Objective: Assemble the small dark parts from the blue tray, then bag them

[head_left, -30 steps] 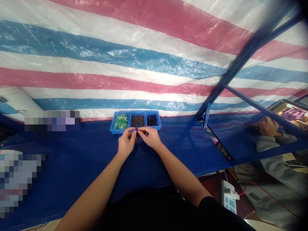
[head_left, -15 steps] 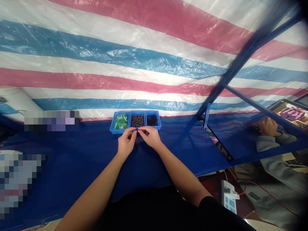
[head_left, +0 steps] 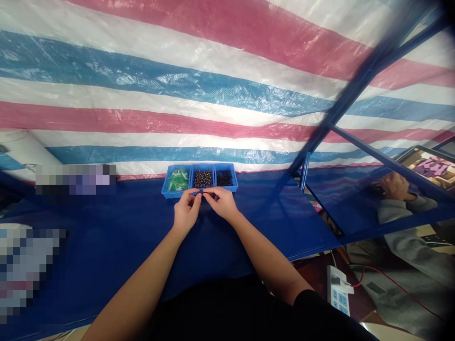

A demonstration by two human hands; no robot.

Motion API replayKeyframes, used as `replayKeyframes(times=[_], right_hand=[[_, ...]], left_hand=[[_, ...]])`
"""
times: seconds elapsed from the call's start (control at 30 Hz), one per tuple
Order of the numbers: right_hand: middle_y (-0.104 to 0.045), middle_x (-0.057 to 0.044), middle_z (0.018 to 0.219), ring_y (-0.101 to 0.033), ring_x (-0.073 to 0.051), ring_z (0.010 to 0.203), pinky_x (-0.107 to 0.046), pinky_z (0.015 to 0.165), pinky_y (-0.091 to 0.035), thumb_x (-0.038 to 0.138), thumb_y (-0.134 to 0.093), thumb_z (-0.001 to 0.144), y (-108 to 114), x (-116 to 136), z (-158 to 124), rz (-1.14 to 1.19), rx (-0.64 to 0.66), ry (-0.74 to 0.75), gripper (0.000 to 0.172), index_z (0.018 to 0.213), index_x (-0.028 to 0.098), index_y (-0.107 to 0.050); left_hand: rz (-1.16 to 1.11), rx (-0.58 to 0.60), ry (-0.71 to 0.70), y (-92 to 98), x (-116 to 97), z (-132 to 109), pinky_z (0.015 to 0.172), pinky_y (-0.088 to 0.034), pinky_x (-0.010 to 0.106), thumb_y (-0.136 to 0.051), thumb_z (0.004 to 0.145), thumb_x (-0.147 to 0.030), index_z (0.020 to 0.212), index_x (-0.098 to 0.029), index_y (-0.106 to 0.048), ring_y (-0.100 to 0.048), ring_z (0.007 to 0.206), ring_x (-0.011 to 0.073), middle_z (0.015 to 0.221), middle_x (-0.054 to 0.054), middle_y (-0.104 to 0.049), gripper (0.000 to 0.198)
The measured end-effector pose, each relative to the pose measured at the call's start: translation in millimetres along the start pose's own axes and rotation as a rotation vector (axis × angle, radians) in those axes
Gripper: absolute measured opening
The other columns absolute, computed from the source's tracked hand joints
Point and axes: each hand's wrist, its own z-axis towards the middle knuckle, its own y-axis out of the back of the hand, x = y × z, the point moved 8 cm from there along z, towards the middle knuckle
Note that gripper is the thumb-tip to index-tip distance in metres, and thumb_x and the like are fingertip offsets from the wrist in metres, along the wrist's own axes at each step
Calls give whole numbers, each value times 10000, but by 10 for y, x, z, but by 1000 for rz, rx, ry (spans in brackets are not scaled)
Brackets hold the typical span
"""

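My left hand (head_left: pixel 186 210) and my right hand (head_left: pixel 222 202) meet just in front of three blue bins, fingertips almost touching. Both are closed in a pinch; whatever lies between the fingers is too small to make out. The left bin (head_left: pixel 172 194) holds green and clear plastic packets (head_left: pixel 178 179). Small metallic and dark parts (head_left: pixel 204 179) fill the middle bin, partly behind my fingers. Dark, thin small pieces (head_left: pixel 224 178) lie in the right bin.
A blue table surface (head_left: pixel 106 255) spreads around my arms. Behind it hangs a striped plastic sheet (head_left: pixel 177 118). Blue metal bars (head_left: pixel 341 104) slant at the right. Beyond them are another person's hand (head_left: pixel 394 185), grey sleeve and a power strip (head_left: pixel 337 291).
My hands keep almost the same pose in front of the bins, fingertips together. Only a very slight shift of the view shows.
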Motion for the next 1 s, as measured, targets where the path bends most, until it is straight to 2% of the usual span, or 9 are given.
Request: replayKeyframes(times=[0.33, 0.53, 0.83, 1.0], right_hand=[[-730, -23, 909, -653, -144, 779, -245, 661, -516, 302, -605, 880, -16, -7, -3, -7, 11, -1, 197, 1025, 237, -720], [-730, -29, 927, -646, -140, 755, -247, 669, -517, 303, -588, 888, -3, 0, -1, -10, 7, 2, 204, 1022, 232, -725], [-733, -26, 911, -651, -144, 750, -243, 644, -510, 303, -608, 872, -6, 4, 3, 1, 10, -8, 194, 1003, 227, -730], [-730, -17, 896, -656, -148, 761, -245, 632, -509, 307, -609, 873, -6, -7, 3, 14, 9, -14, 227, 1065, 245, -712]], left_hand=[[-1, -14, -3, -1, 25, 9, 557, -446, 233, -507, 896, -462, 1011, -211, -608, -574, 546, 129, 622, -25, -604, 294], [-9, -1, -15, -5, -18, 3, 569, -451, 226, -532, 886, -443, 1085, -212, -581, -586, 556, 122, 632, -30, -617, 309], [23, -29, 13, 8, 28, 9, 572, -449, 227, -510, 895, -456, 950, -198, -618, -587, 560, 124, 621, -25, -612, 285], [51, -32, 6, 18, 38, 13, 551, -432, 231, -500, 902, -471, 930, -198, -612, -548, 511, 121, 581, -34, -579, 297]])
